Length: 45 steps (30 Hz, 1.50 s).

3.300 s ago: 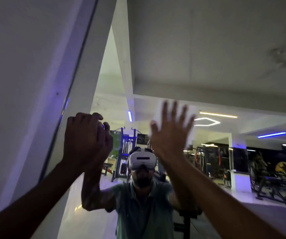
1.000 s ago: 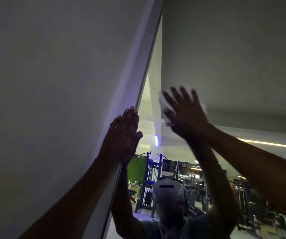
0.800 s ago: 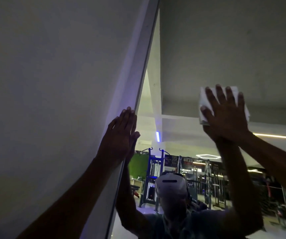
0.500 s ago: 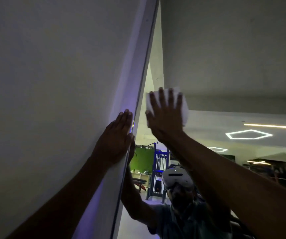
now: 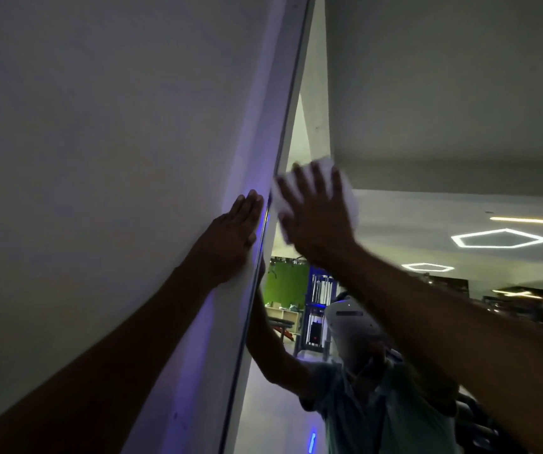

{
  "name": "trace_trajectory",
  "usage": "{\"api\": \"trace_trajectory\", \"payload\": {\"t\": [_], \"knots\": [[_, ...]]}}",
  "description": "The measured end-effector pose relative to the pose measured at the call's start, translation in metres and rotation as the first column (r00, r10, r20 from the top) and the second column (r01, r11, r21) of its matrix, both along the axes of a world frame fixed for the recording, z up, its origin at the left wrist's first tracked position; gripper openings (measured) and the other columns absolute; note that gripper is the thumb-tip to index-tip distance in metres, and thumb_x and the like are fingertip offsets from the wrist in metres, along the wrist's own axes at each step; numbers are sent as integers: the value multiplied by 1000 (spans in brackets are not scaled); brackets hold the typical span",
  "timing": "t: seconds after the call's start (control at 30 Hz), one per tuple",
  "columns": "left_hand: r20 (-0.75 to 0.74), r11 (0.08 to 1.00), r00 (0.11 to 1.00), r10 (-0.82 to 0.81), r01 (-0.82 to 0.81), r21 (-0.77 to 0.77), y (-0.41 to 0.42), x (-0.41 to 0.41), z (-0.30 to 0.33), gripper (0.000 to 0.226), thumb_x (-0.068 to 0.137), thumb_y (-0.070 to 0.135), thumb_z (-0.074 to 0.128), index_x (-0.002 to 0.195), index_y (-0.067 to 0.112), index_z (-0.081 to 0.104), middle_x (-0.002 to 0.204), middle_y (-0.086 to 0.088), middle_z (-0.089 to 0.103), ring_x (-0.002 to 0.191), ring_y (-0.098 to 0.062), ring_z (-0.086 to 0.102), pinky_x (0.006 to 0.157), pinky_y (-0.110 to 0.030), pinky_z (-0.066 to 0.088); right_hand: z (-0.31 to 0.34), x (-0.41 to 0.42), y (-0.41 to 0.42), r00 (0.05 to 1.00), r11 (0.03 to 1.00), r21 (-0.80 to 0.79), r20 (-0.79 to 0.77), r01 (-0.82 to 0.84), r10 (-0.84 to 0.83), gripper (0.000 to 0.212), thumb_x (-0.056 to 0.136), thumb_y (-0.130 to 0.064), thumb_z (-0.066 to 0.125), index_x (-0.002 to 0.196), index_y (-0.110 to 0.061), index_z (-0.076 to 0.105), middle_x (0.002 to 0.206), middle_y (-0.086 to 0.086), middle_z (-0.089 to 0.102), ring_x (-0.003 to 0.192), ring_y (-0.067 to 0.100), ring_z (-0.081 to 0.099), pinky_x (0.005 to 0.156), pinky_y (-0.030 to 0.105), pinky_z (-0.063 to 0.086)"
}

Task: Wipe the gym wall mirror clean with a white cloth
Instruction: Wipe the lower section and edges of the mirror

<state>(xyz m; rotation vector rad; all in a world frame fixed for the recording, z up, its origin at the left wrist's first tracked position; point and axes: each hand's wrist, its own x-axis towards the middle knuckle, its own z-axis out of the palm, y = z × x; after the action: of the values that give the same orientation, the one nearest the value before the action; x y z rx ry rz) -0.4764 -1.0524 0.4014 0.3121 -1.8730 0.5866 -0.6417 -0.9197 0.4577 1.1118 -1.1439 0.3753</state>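
The right hand (image 5: pixel 319 211) presses the white cloth (image 5: pixel 345 188) flat, fingers spread, on the mirror (image 5: pixel 427 126) mid-frame; the left hand (image 5: pixel 230 244) lies flat on the wall (image 5: pixel 99 126). Pinned only by the palm, the cloth could slip and fall, or miss the strip along the mirror's edge.

Dim room w/ a plain grey wall (image 5: pixel 99 142) filling my left side, a thin purple-blue glow running down its edge strip (image 5: pixel 257 224). Reflected ceiling (image 5: pixel 443 93) is grey w/ 2 white pentagon lights (image 5: pixel 501 238) & 1 straight strip light (image 5: pixel 532 220). Farther back in the reflection: green wall panel (image 5: pixel 284 285), blue weight machine (image 5: pixel 317 309), pale shiny floor (image 5: pixel 270 417).
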Motion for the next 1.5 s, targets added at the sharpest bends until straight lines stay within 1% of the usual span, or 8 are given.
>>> {"api": "trace_trajectory", "payload": {"t": [0.23, 0.43, 0.57, 0.8, 0.97, 1.1, 1.3, 1.5], "knots": [[50, 994, 994, 95, -91, -68, -11, 5, -8, 64, 101, 10, 33, 163, -3, 23, 170, -24, 22, 155, -46, 29, 117, -61, 41, -75, -27, 23, 988, 989, 150, -150, -4, 27, 66, 104, -45, 40, 164, -17, 38, 170, 17, 32, 158, 44, 24, 125, 69, 12], [-58, 978, 978, 198, -201, -60, 8, -1, -14, 64, 100, 27, 35, 159, 3, 38, 164, -18, 40, 140, -45, 53, 90, -49, 56, -24, -112, 127, 915, 948, -261, 398, 180, -64, 72, 104, -55, 16, 169, -24, 20, 175, 12, 20, 161, 40, 15, 128, 65, 6], [-115, 982, 977, 179, -184, -35, 14, -8, -19, 64, 99, 25, 35, 159, 4, 40, 164, -16, 41, 141, -44, 52, 90, -50, 57, -34, -94, 126, 836, 892, -395, 548, 218, 38, 75, 104, -58, 16, 169, -21, 13, 175, 16, 14, 161, 44, 9, 126, 68, 6], [-197, 989, 971, 135, -143, -25, 7, -9, -30, 66, 104, 40, 30, 164, 12, 32, 170, -9, 31, 150, -45, 39, 103, -58, 48, -58, 3, 8, 987, 995, -65, 130, -81, 89, 73, 100, -48, 40, 163, -11, 37, 171, 24, 23, 159, 53, 10, 125, 71, 3], [-204, 985, 965, 167, -173, -12, 1, -9, -37, 73, 103, 50, 30, 166, 14, 29, 171, -7, 27, 152, -44, 36, 108, -57, 41, -61, -25, 30, 997, 994, 104, -61, -32, 39, 66, 102, -44, 43, 162, -17, 42, 170, 19, 32, 158, 45, 22, 126, 68, 8], [-203, 982, 961, 187, -187, 20, 5, -10, -38, 72, 105, 49, 26, 164, 6, 31, 170, -15, 30, 153, -43, 33, 110, -56, 37, -77, -100, 118, 984, 991, -36, 128, 126, -120, 68, 106, -54, 25, 169, -27, 20, 176, 10, 13, 162, 37, 12, 129, 63, 5], [-267, 987, 962, 67, -103, -125, 74, -71, -74, 65, 106, 32, 30, 159, -6, 34, 166, -30, 27, 154, -48, 29, 117, -54, 30, -101, -145, 183, 840, 929, -276, 538, 247, -63, 74, 105, -58, 18, 170, -27, 3, 178, 10, -2, 163, 38, 0, 128, 66, 6], [-262, 995, 964, 38, -62, -83, 80, -104, -92, 65, 108, 36, 30, 165, 6, 24, 174, -12, 19, 161, -27, 21, 127, -48, 22, -110, -55, 80, 987, 1000, -9, 161, 3, -1, 70, 105, -47, 41, 167, -17, 27, 175, 19, 14, 161, 46, 3, 125, 70, 5]]}}
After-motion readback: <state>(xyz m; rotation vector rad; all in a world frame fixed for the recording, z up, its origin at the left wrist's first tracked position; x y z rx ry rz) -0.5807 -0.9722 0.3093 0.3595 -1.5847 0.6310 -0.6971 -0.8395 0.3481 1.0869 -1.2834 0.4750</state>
